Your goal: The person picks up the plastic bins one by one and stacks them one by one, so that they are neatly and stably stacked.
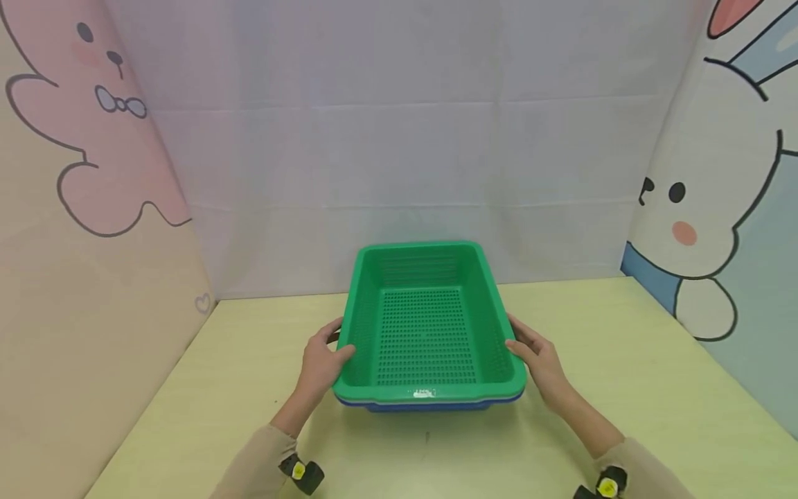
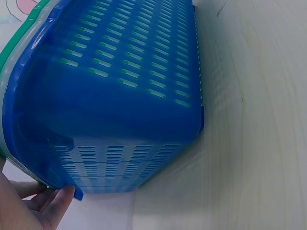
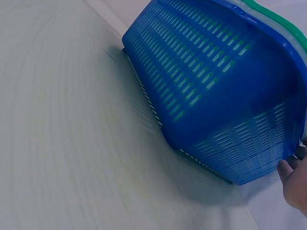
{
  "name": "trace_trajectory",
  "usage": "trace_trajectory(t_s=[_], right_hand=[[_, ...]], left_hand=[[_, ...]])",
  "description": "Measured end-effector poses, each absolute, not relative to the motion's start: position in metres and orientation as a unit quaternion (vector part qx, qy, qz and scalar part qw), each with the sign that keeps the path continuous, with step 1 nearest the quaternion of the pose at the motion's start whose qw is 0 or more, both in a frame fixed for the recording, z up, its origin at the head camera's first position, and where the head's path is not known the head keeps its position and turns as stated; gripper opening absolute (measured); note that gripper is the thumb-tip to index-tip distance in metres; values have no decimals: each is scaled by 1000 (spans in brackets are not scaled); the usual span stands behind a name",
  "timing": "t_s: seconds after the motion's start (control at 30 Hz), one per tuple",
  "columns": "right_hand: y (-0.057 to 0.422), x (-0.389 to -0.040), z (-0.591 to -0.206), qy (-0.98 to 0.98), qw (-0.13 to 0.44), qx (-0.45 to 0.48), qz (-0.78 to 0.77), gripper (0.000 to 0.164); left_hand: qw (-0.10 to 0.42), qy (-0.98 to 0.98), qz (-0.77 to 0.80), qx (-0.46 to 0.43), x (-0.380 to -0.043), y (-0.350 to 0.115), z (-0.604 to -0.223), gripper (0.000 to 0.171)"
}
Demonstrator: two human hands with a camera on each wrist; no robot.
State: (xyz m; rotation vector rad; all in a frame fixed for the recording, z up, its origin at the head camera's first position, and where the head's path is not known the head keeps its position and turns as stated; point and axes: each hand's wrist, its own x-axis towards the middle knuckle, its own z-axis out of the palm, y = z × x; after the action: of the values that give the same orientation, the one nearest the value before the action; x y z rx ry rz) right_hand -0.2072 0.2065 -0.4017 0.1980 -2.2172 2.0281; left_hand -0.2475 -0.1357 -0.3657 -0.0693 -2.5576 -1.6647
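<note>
A green basket (image 1: 430, 394) with a perforated floor tops a stack in the middle of the head view. Under it lie a pale basket, showing only as a thin rim (image 2: 26, 40), and a blue slotted basket (image 2: 105, 115). My left hand (image 1: 321, 360) grips the stack's left side, thumb over the green rim and fingers beneath. On the opposite side my right hand (image 1: 544, 362) holds the rim the same way. In the right wrist view the blue basket's underside is close to the tabletop; whether it touches, I cannot tell.
The pale yellow table (image 1: 623, 374) reaches back to a white cloth wall (image 1: 424, 152). Side panels carry a pink cartoon figure (image 1: 93, 159) on the left and a white rabbit (image 1: 698, 173) on the right. A small camera (image 1: 302, 473) is strapped to the left wrist.
</note>
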Motion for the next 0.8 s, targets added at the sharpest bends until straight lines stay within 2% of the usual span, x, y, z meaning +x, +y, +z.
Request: trace_trajectory(t_s=[0.8], right_hand=[[221, -199, -402, -732, 58, 39, 677, 55]], left_hand=[[45, -818, -573, -25, -245, -117, -370, 58]])
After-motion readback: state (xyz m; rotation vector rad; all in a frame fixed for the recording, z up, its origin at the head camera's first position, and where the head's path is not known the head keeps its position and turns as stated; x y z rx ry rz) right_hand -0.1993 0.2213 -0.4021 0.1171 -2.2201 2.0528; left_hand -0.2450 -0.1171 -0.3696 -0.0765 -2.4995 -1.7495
